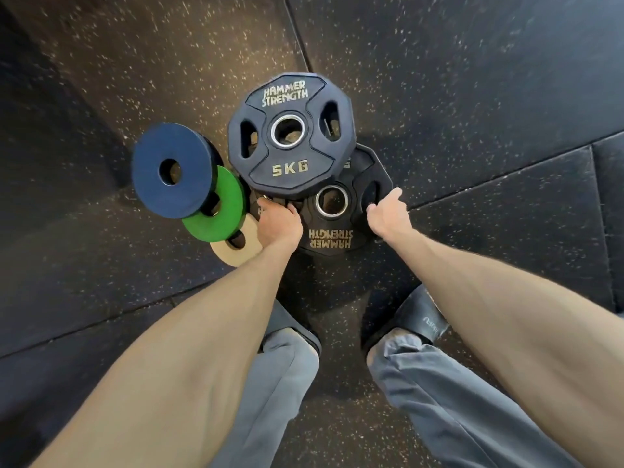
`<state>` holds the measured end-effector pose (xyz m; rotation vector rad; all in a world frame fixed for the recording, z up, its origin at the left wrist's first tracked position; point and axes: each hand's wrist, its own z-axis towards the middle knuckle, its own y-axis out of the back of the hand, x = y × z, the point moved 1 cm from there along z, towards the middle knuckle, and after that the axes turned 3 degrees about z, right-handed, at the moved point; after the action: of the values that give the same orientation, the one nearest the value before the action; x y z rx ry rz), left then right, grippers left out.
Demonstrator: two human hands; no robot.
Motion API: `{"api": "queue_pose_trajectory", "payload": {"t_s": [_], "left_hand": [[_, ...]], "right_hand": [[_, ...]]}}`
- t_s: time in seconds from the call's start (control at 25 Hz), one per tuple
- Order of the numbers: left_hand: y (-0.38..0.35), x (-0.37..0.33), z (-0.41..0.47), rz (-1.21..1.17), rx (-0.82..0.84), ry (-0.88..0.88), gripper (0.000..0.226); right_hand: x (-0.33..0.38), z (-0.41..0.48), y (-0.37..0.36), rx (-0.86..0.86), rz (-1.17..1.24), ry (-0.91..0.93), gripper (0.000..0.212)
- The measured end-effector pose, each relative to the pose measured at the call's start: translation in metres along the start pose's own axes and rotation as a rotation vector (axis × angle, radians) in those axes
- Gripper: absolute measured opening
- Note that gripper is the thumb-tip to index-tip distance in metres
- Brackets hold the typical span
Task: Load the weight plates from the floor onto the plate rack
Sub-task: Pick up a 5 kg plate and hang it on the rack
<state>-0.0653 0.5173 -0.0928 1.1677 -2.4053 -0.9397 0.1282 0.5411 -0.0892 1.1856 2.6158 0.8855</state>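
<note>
Speckled black rubber floor tiles (472,96) are seen from above, and the weight plates are gathered on them. A black Hammer Strength plate (332,239), its lettering upside down to the camera, is found just ahead of the feet and is gripped from both sides; whether it has been raised off the floor cannot be told. The left hand (278,226) is curled into the grip slot on the plate's left side, with the fingertips hidden in the slot. The right hand (388,214) is hooked with bent fingers at the slot on the right side. A second black plate marked 5KG (290,143) is laid partly over the far portion of the gripped plate. To the left, three small round plates are overlapped in a row: a dark blue plate (152,187) is uppermost, a green plate (216,228) is tucked under its near edge, and a cream plate (233,256) is lowest, just beside the left hand. Nearer the camera, grey slippers (418,315) and grey trousers (280,383) are seen between the two bare forearms
</note>
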Motion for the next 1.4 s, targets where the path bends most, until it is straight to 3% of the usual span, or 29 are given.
{"api": "queue_pose_trajectory", "payload": {"t_s": [0.16,0.28,0.36,0.6,0.76,0.92,1.04,1.28,1.4], "left_hand": [[0.002,0.005,0.014,0.157,0.012,-0.101,0.041],[0.026,-0.001,-0.001,0.156,0.099,-0.073,0.041],[0.043,-0.007,-0.012,0.146,0.191,-0.054,0.042],[0.081,-0.002,-0.095,-0.082,0.61,0.106,0.015],[0.102,0.02,-0.158,-0.059,0.761,0.255,0.035],[0.16,0.021,-0.198,0.002,0.637,0.059,0.033],[0.234,0.004,-0.228,0.05,0.536,-0.037,0.033],[0.446,-0.066,-0.301,0.138,0.188,-0.224,0.039],[0.574,-0.107,-0.363,-0.037,-0.065,-0.343,0.041]], "right_hand": [[-0.005,-0.005,-0.007,-0.049,0.013,0.041,0.053],[-0.008,-0.025,0.007,-0.086,0.027,0.099,0.036],[-0.001,-0.041,0.028,-0.099,0.008,0.117,0.029],[0.005,-0.09,0.093,-0.048,-0.099,0.076,0.04],[-0.024,-0.146,0.113,-0.015,-0.146,0.031,0.042],[-0.021,-0.216,0.143,-0.019,-0.12,0.026,0.04],[0.021,-0.267,0.185,-0.053,-0.072,0.086,0.041],[0.16,-0.399,0.331,-0.269,0.11,0.343,0.051],[0.227,-0.487,0.423,-0.44,0.282,0.52,0.042]]}}
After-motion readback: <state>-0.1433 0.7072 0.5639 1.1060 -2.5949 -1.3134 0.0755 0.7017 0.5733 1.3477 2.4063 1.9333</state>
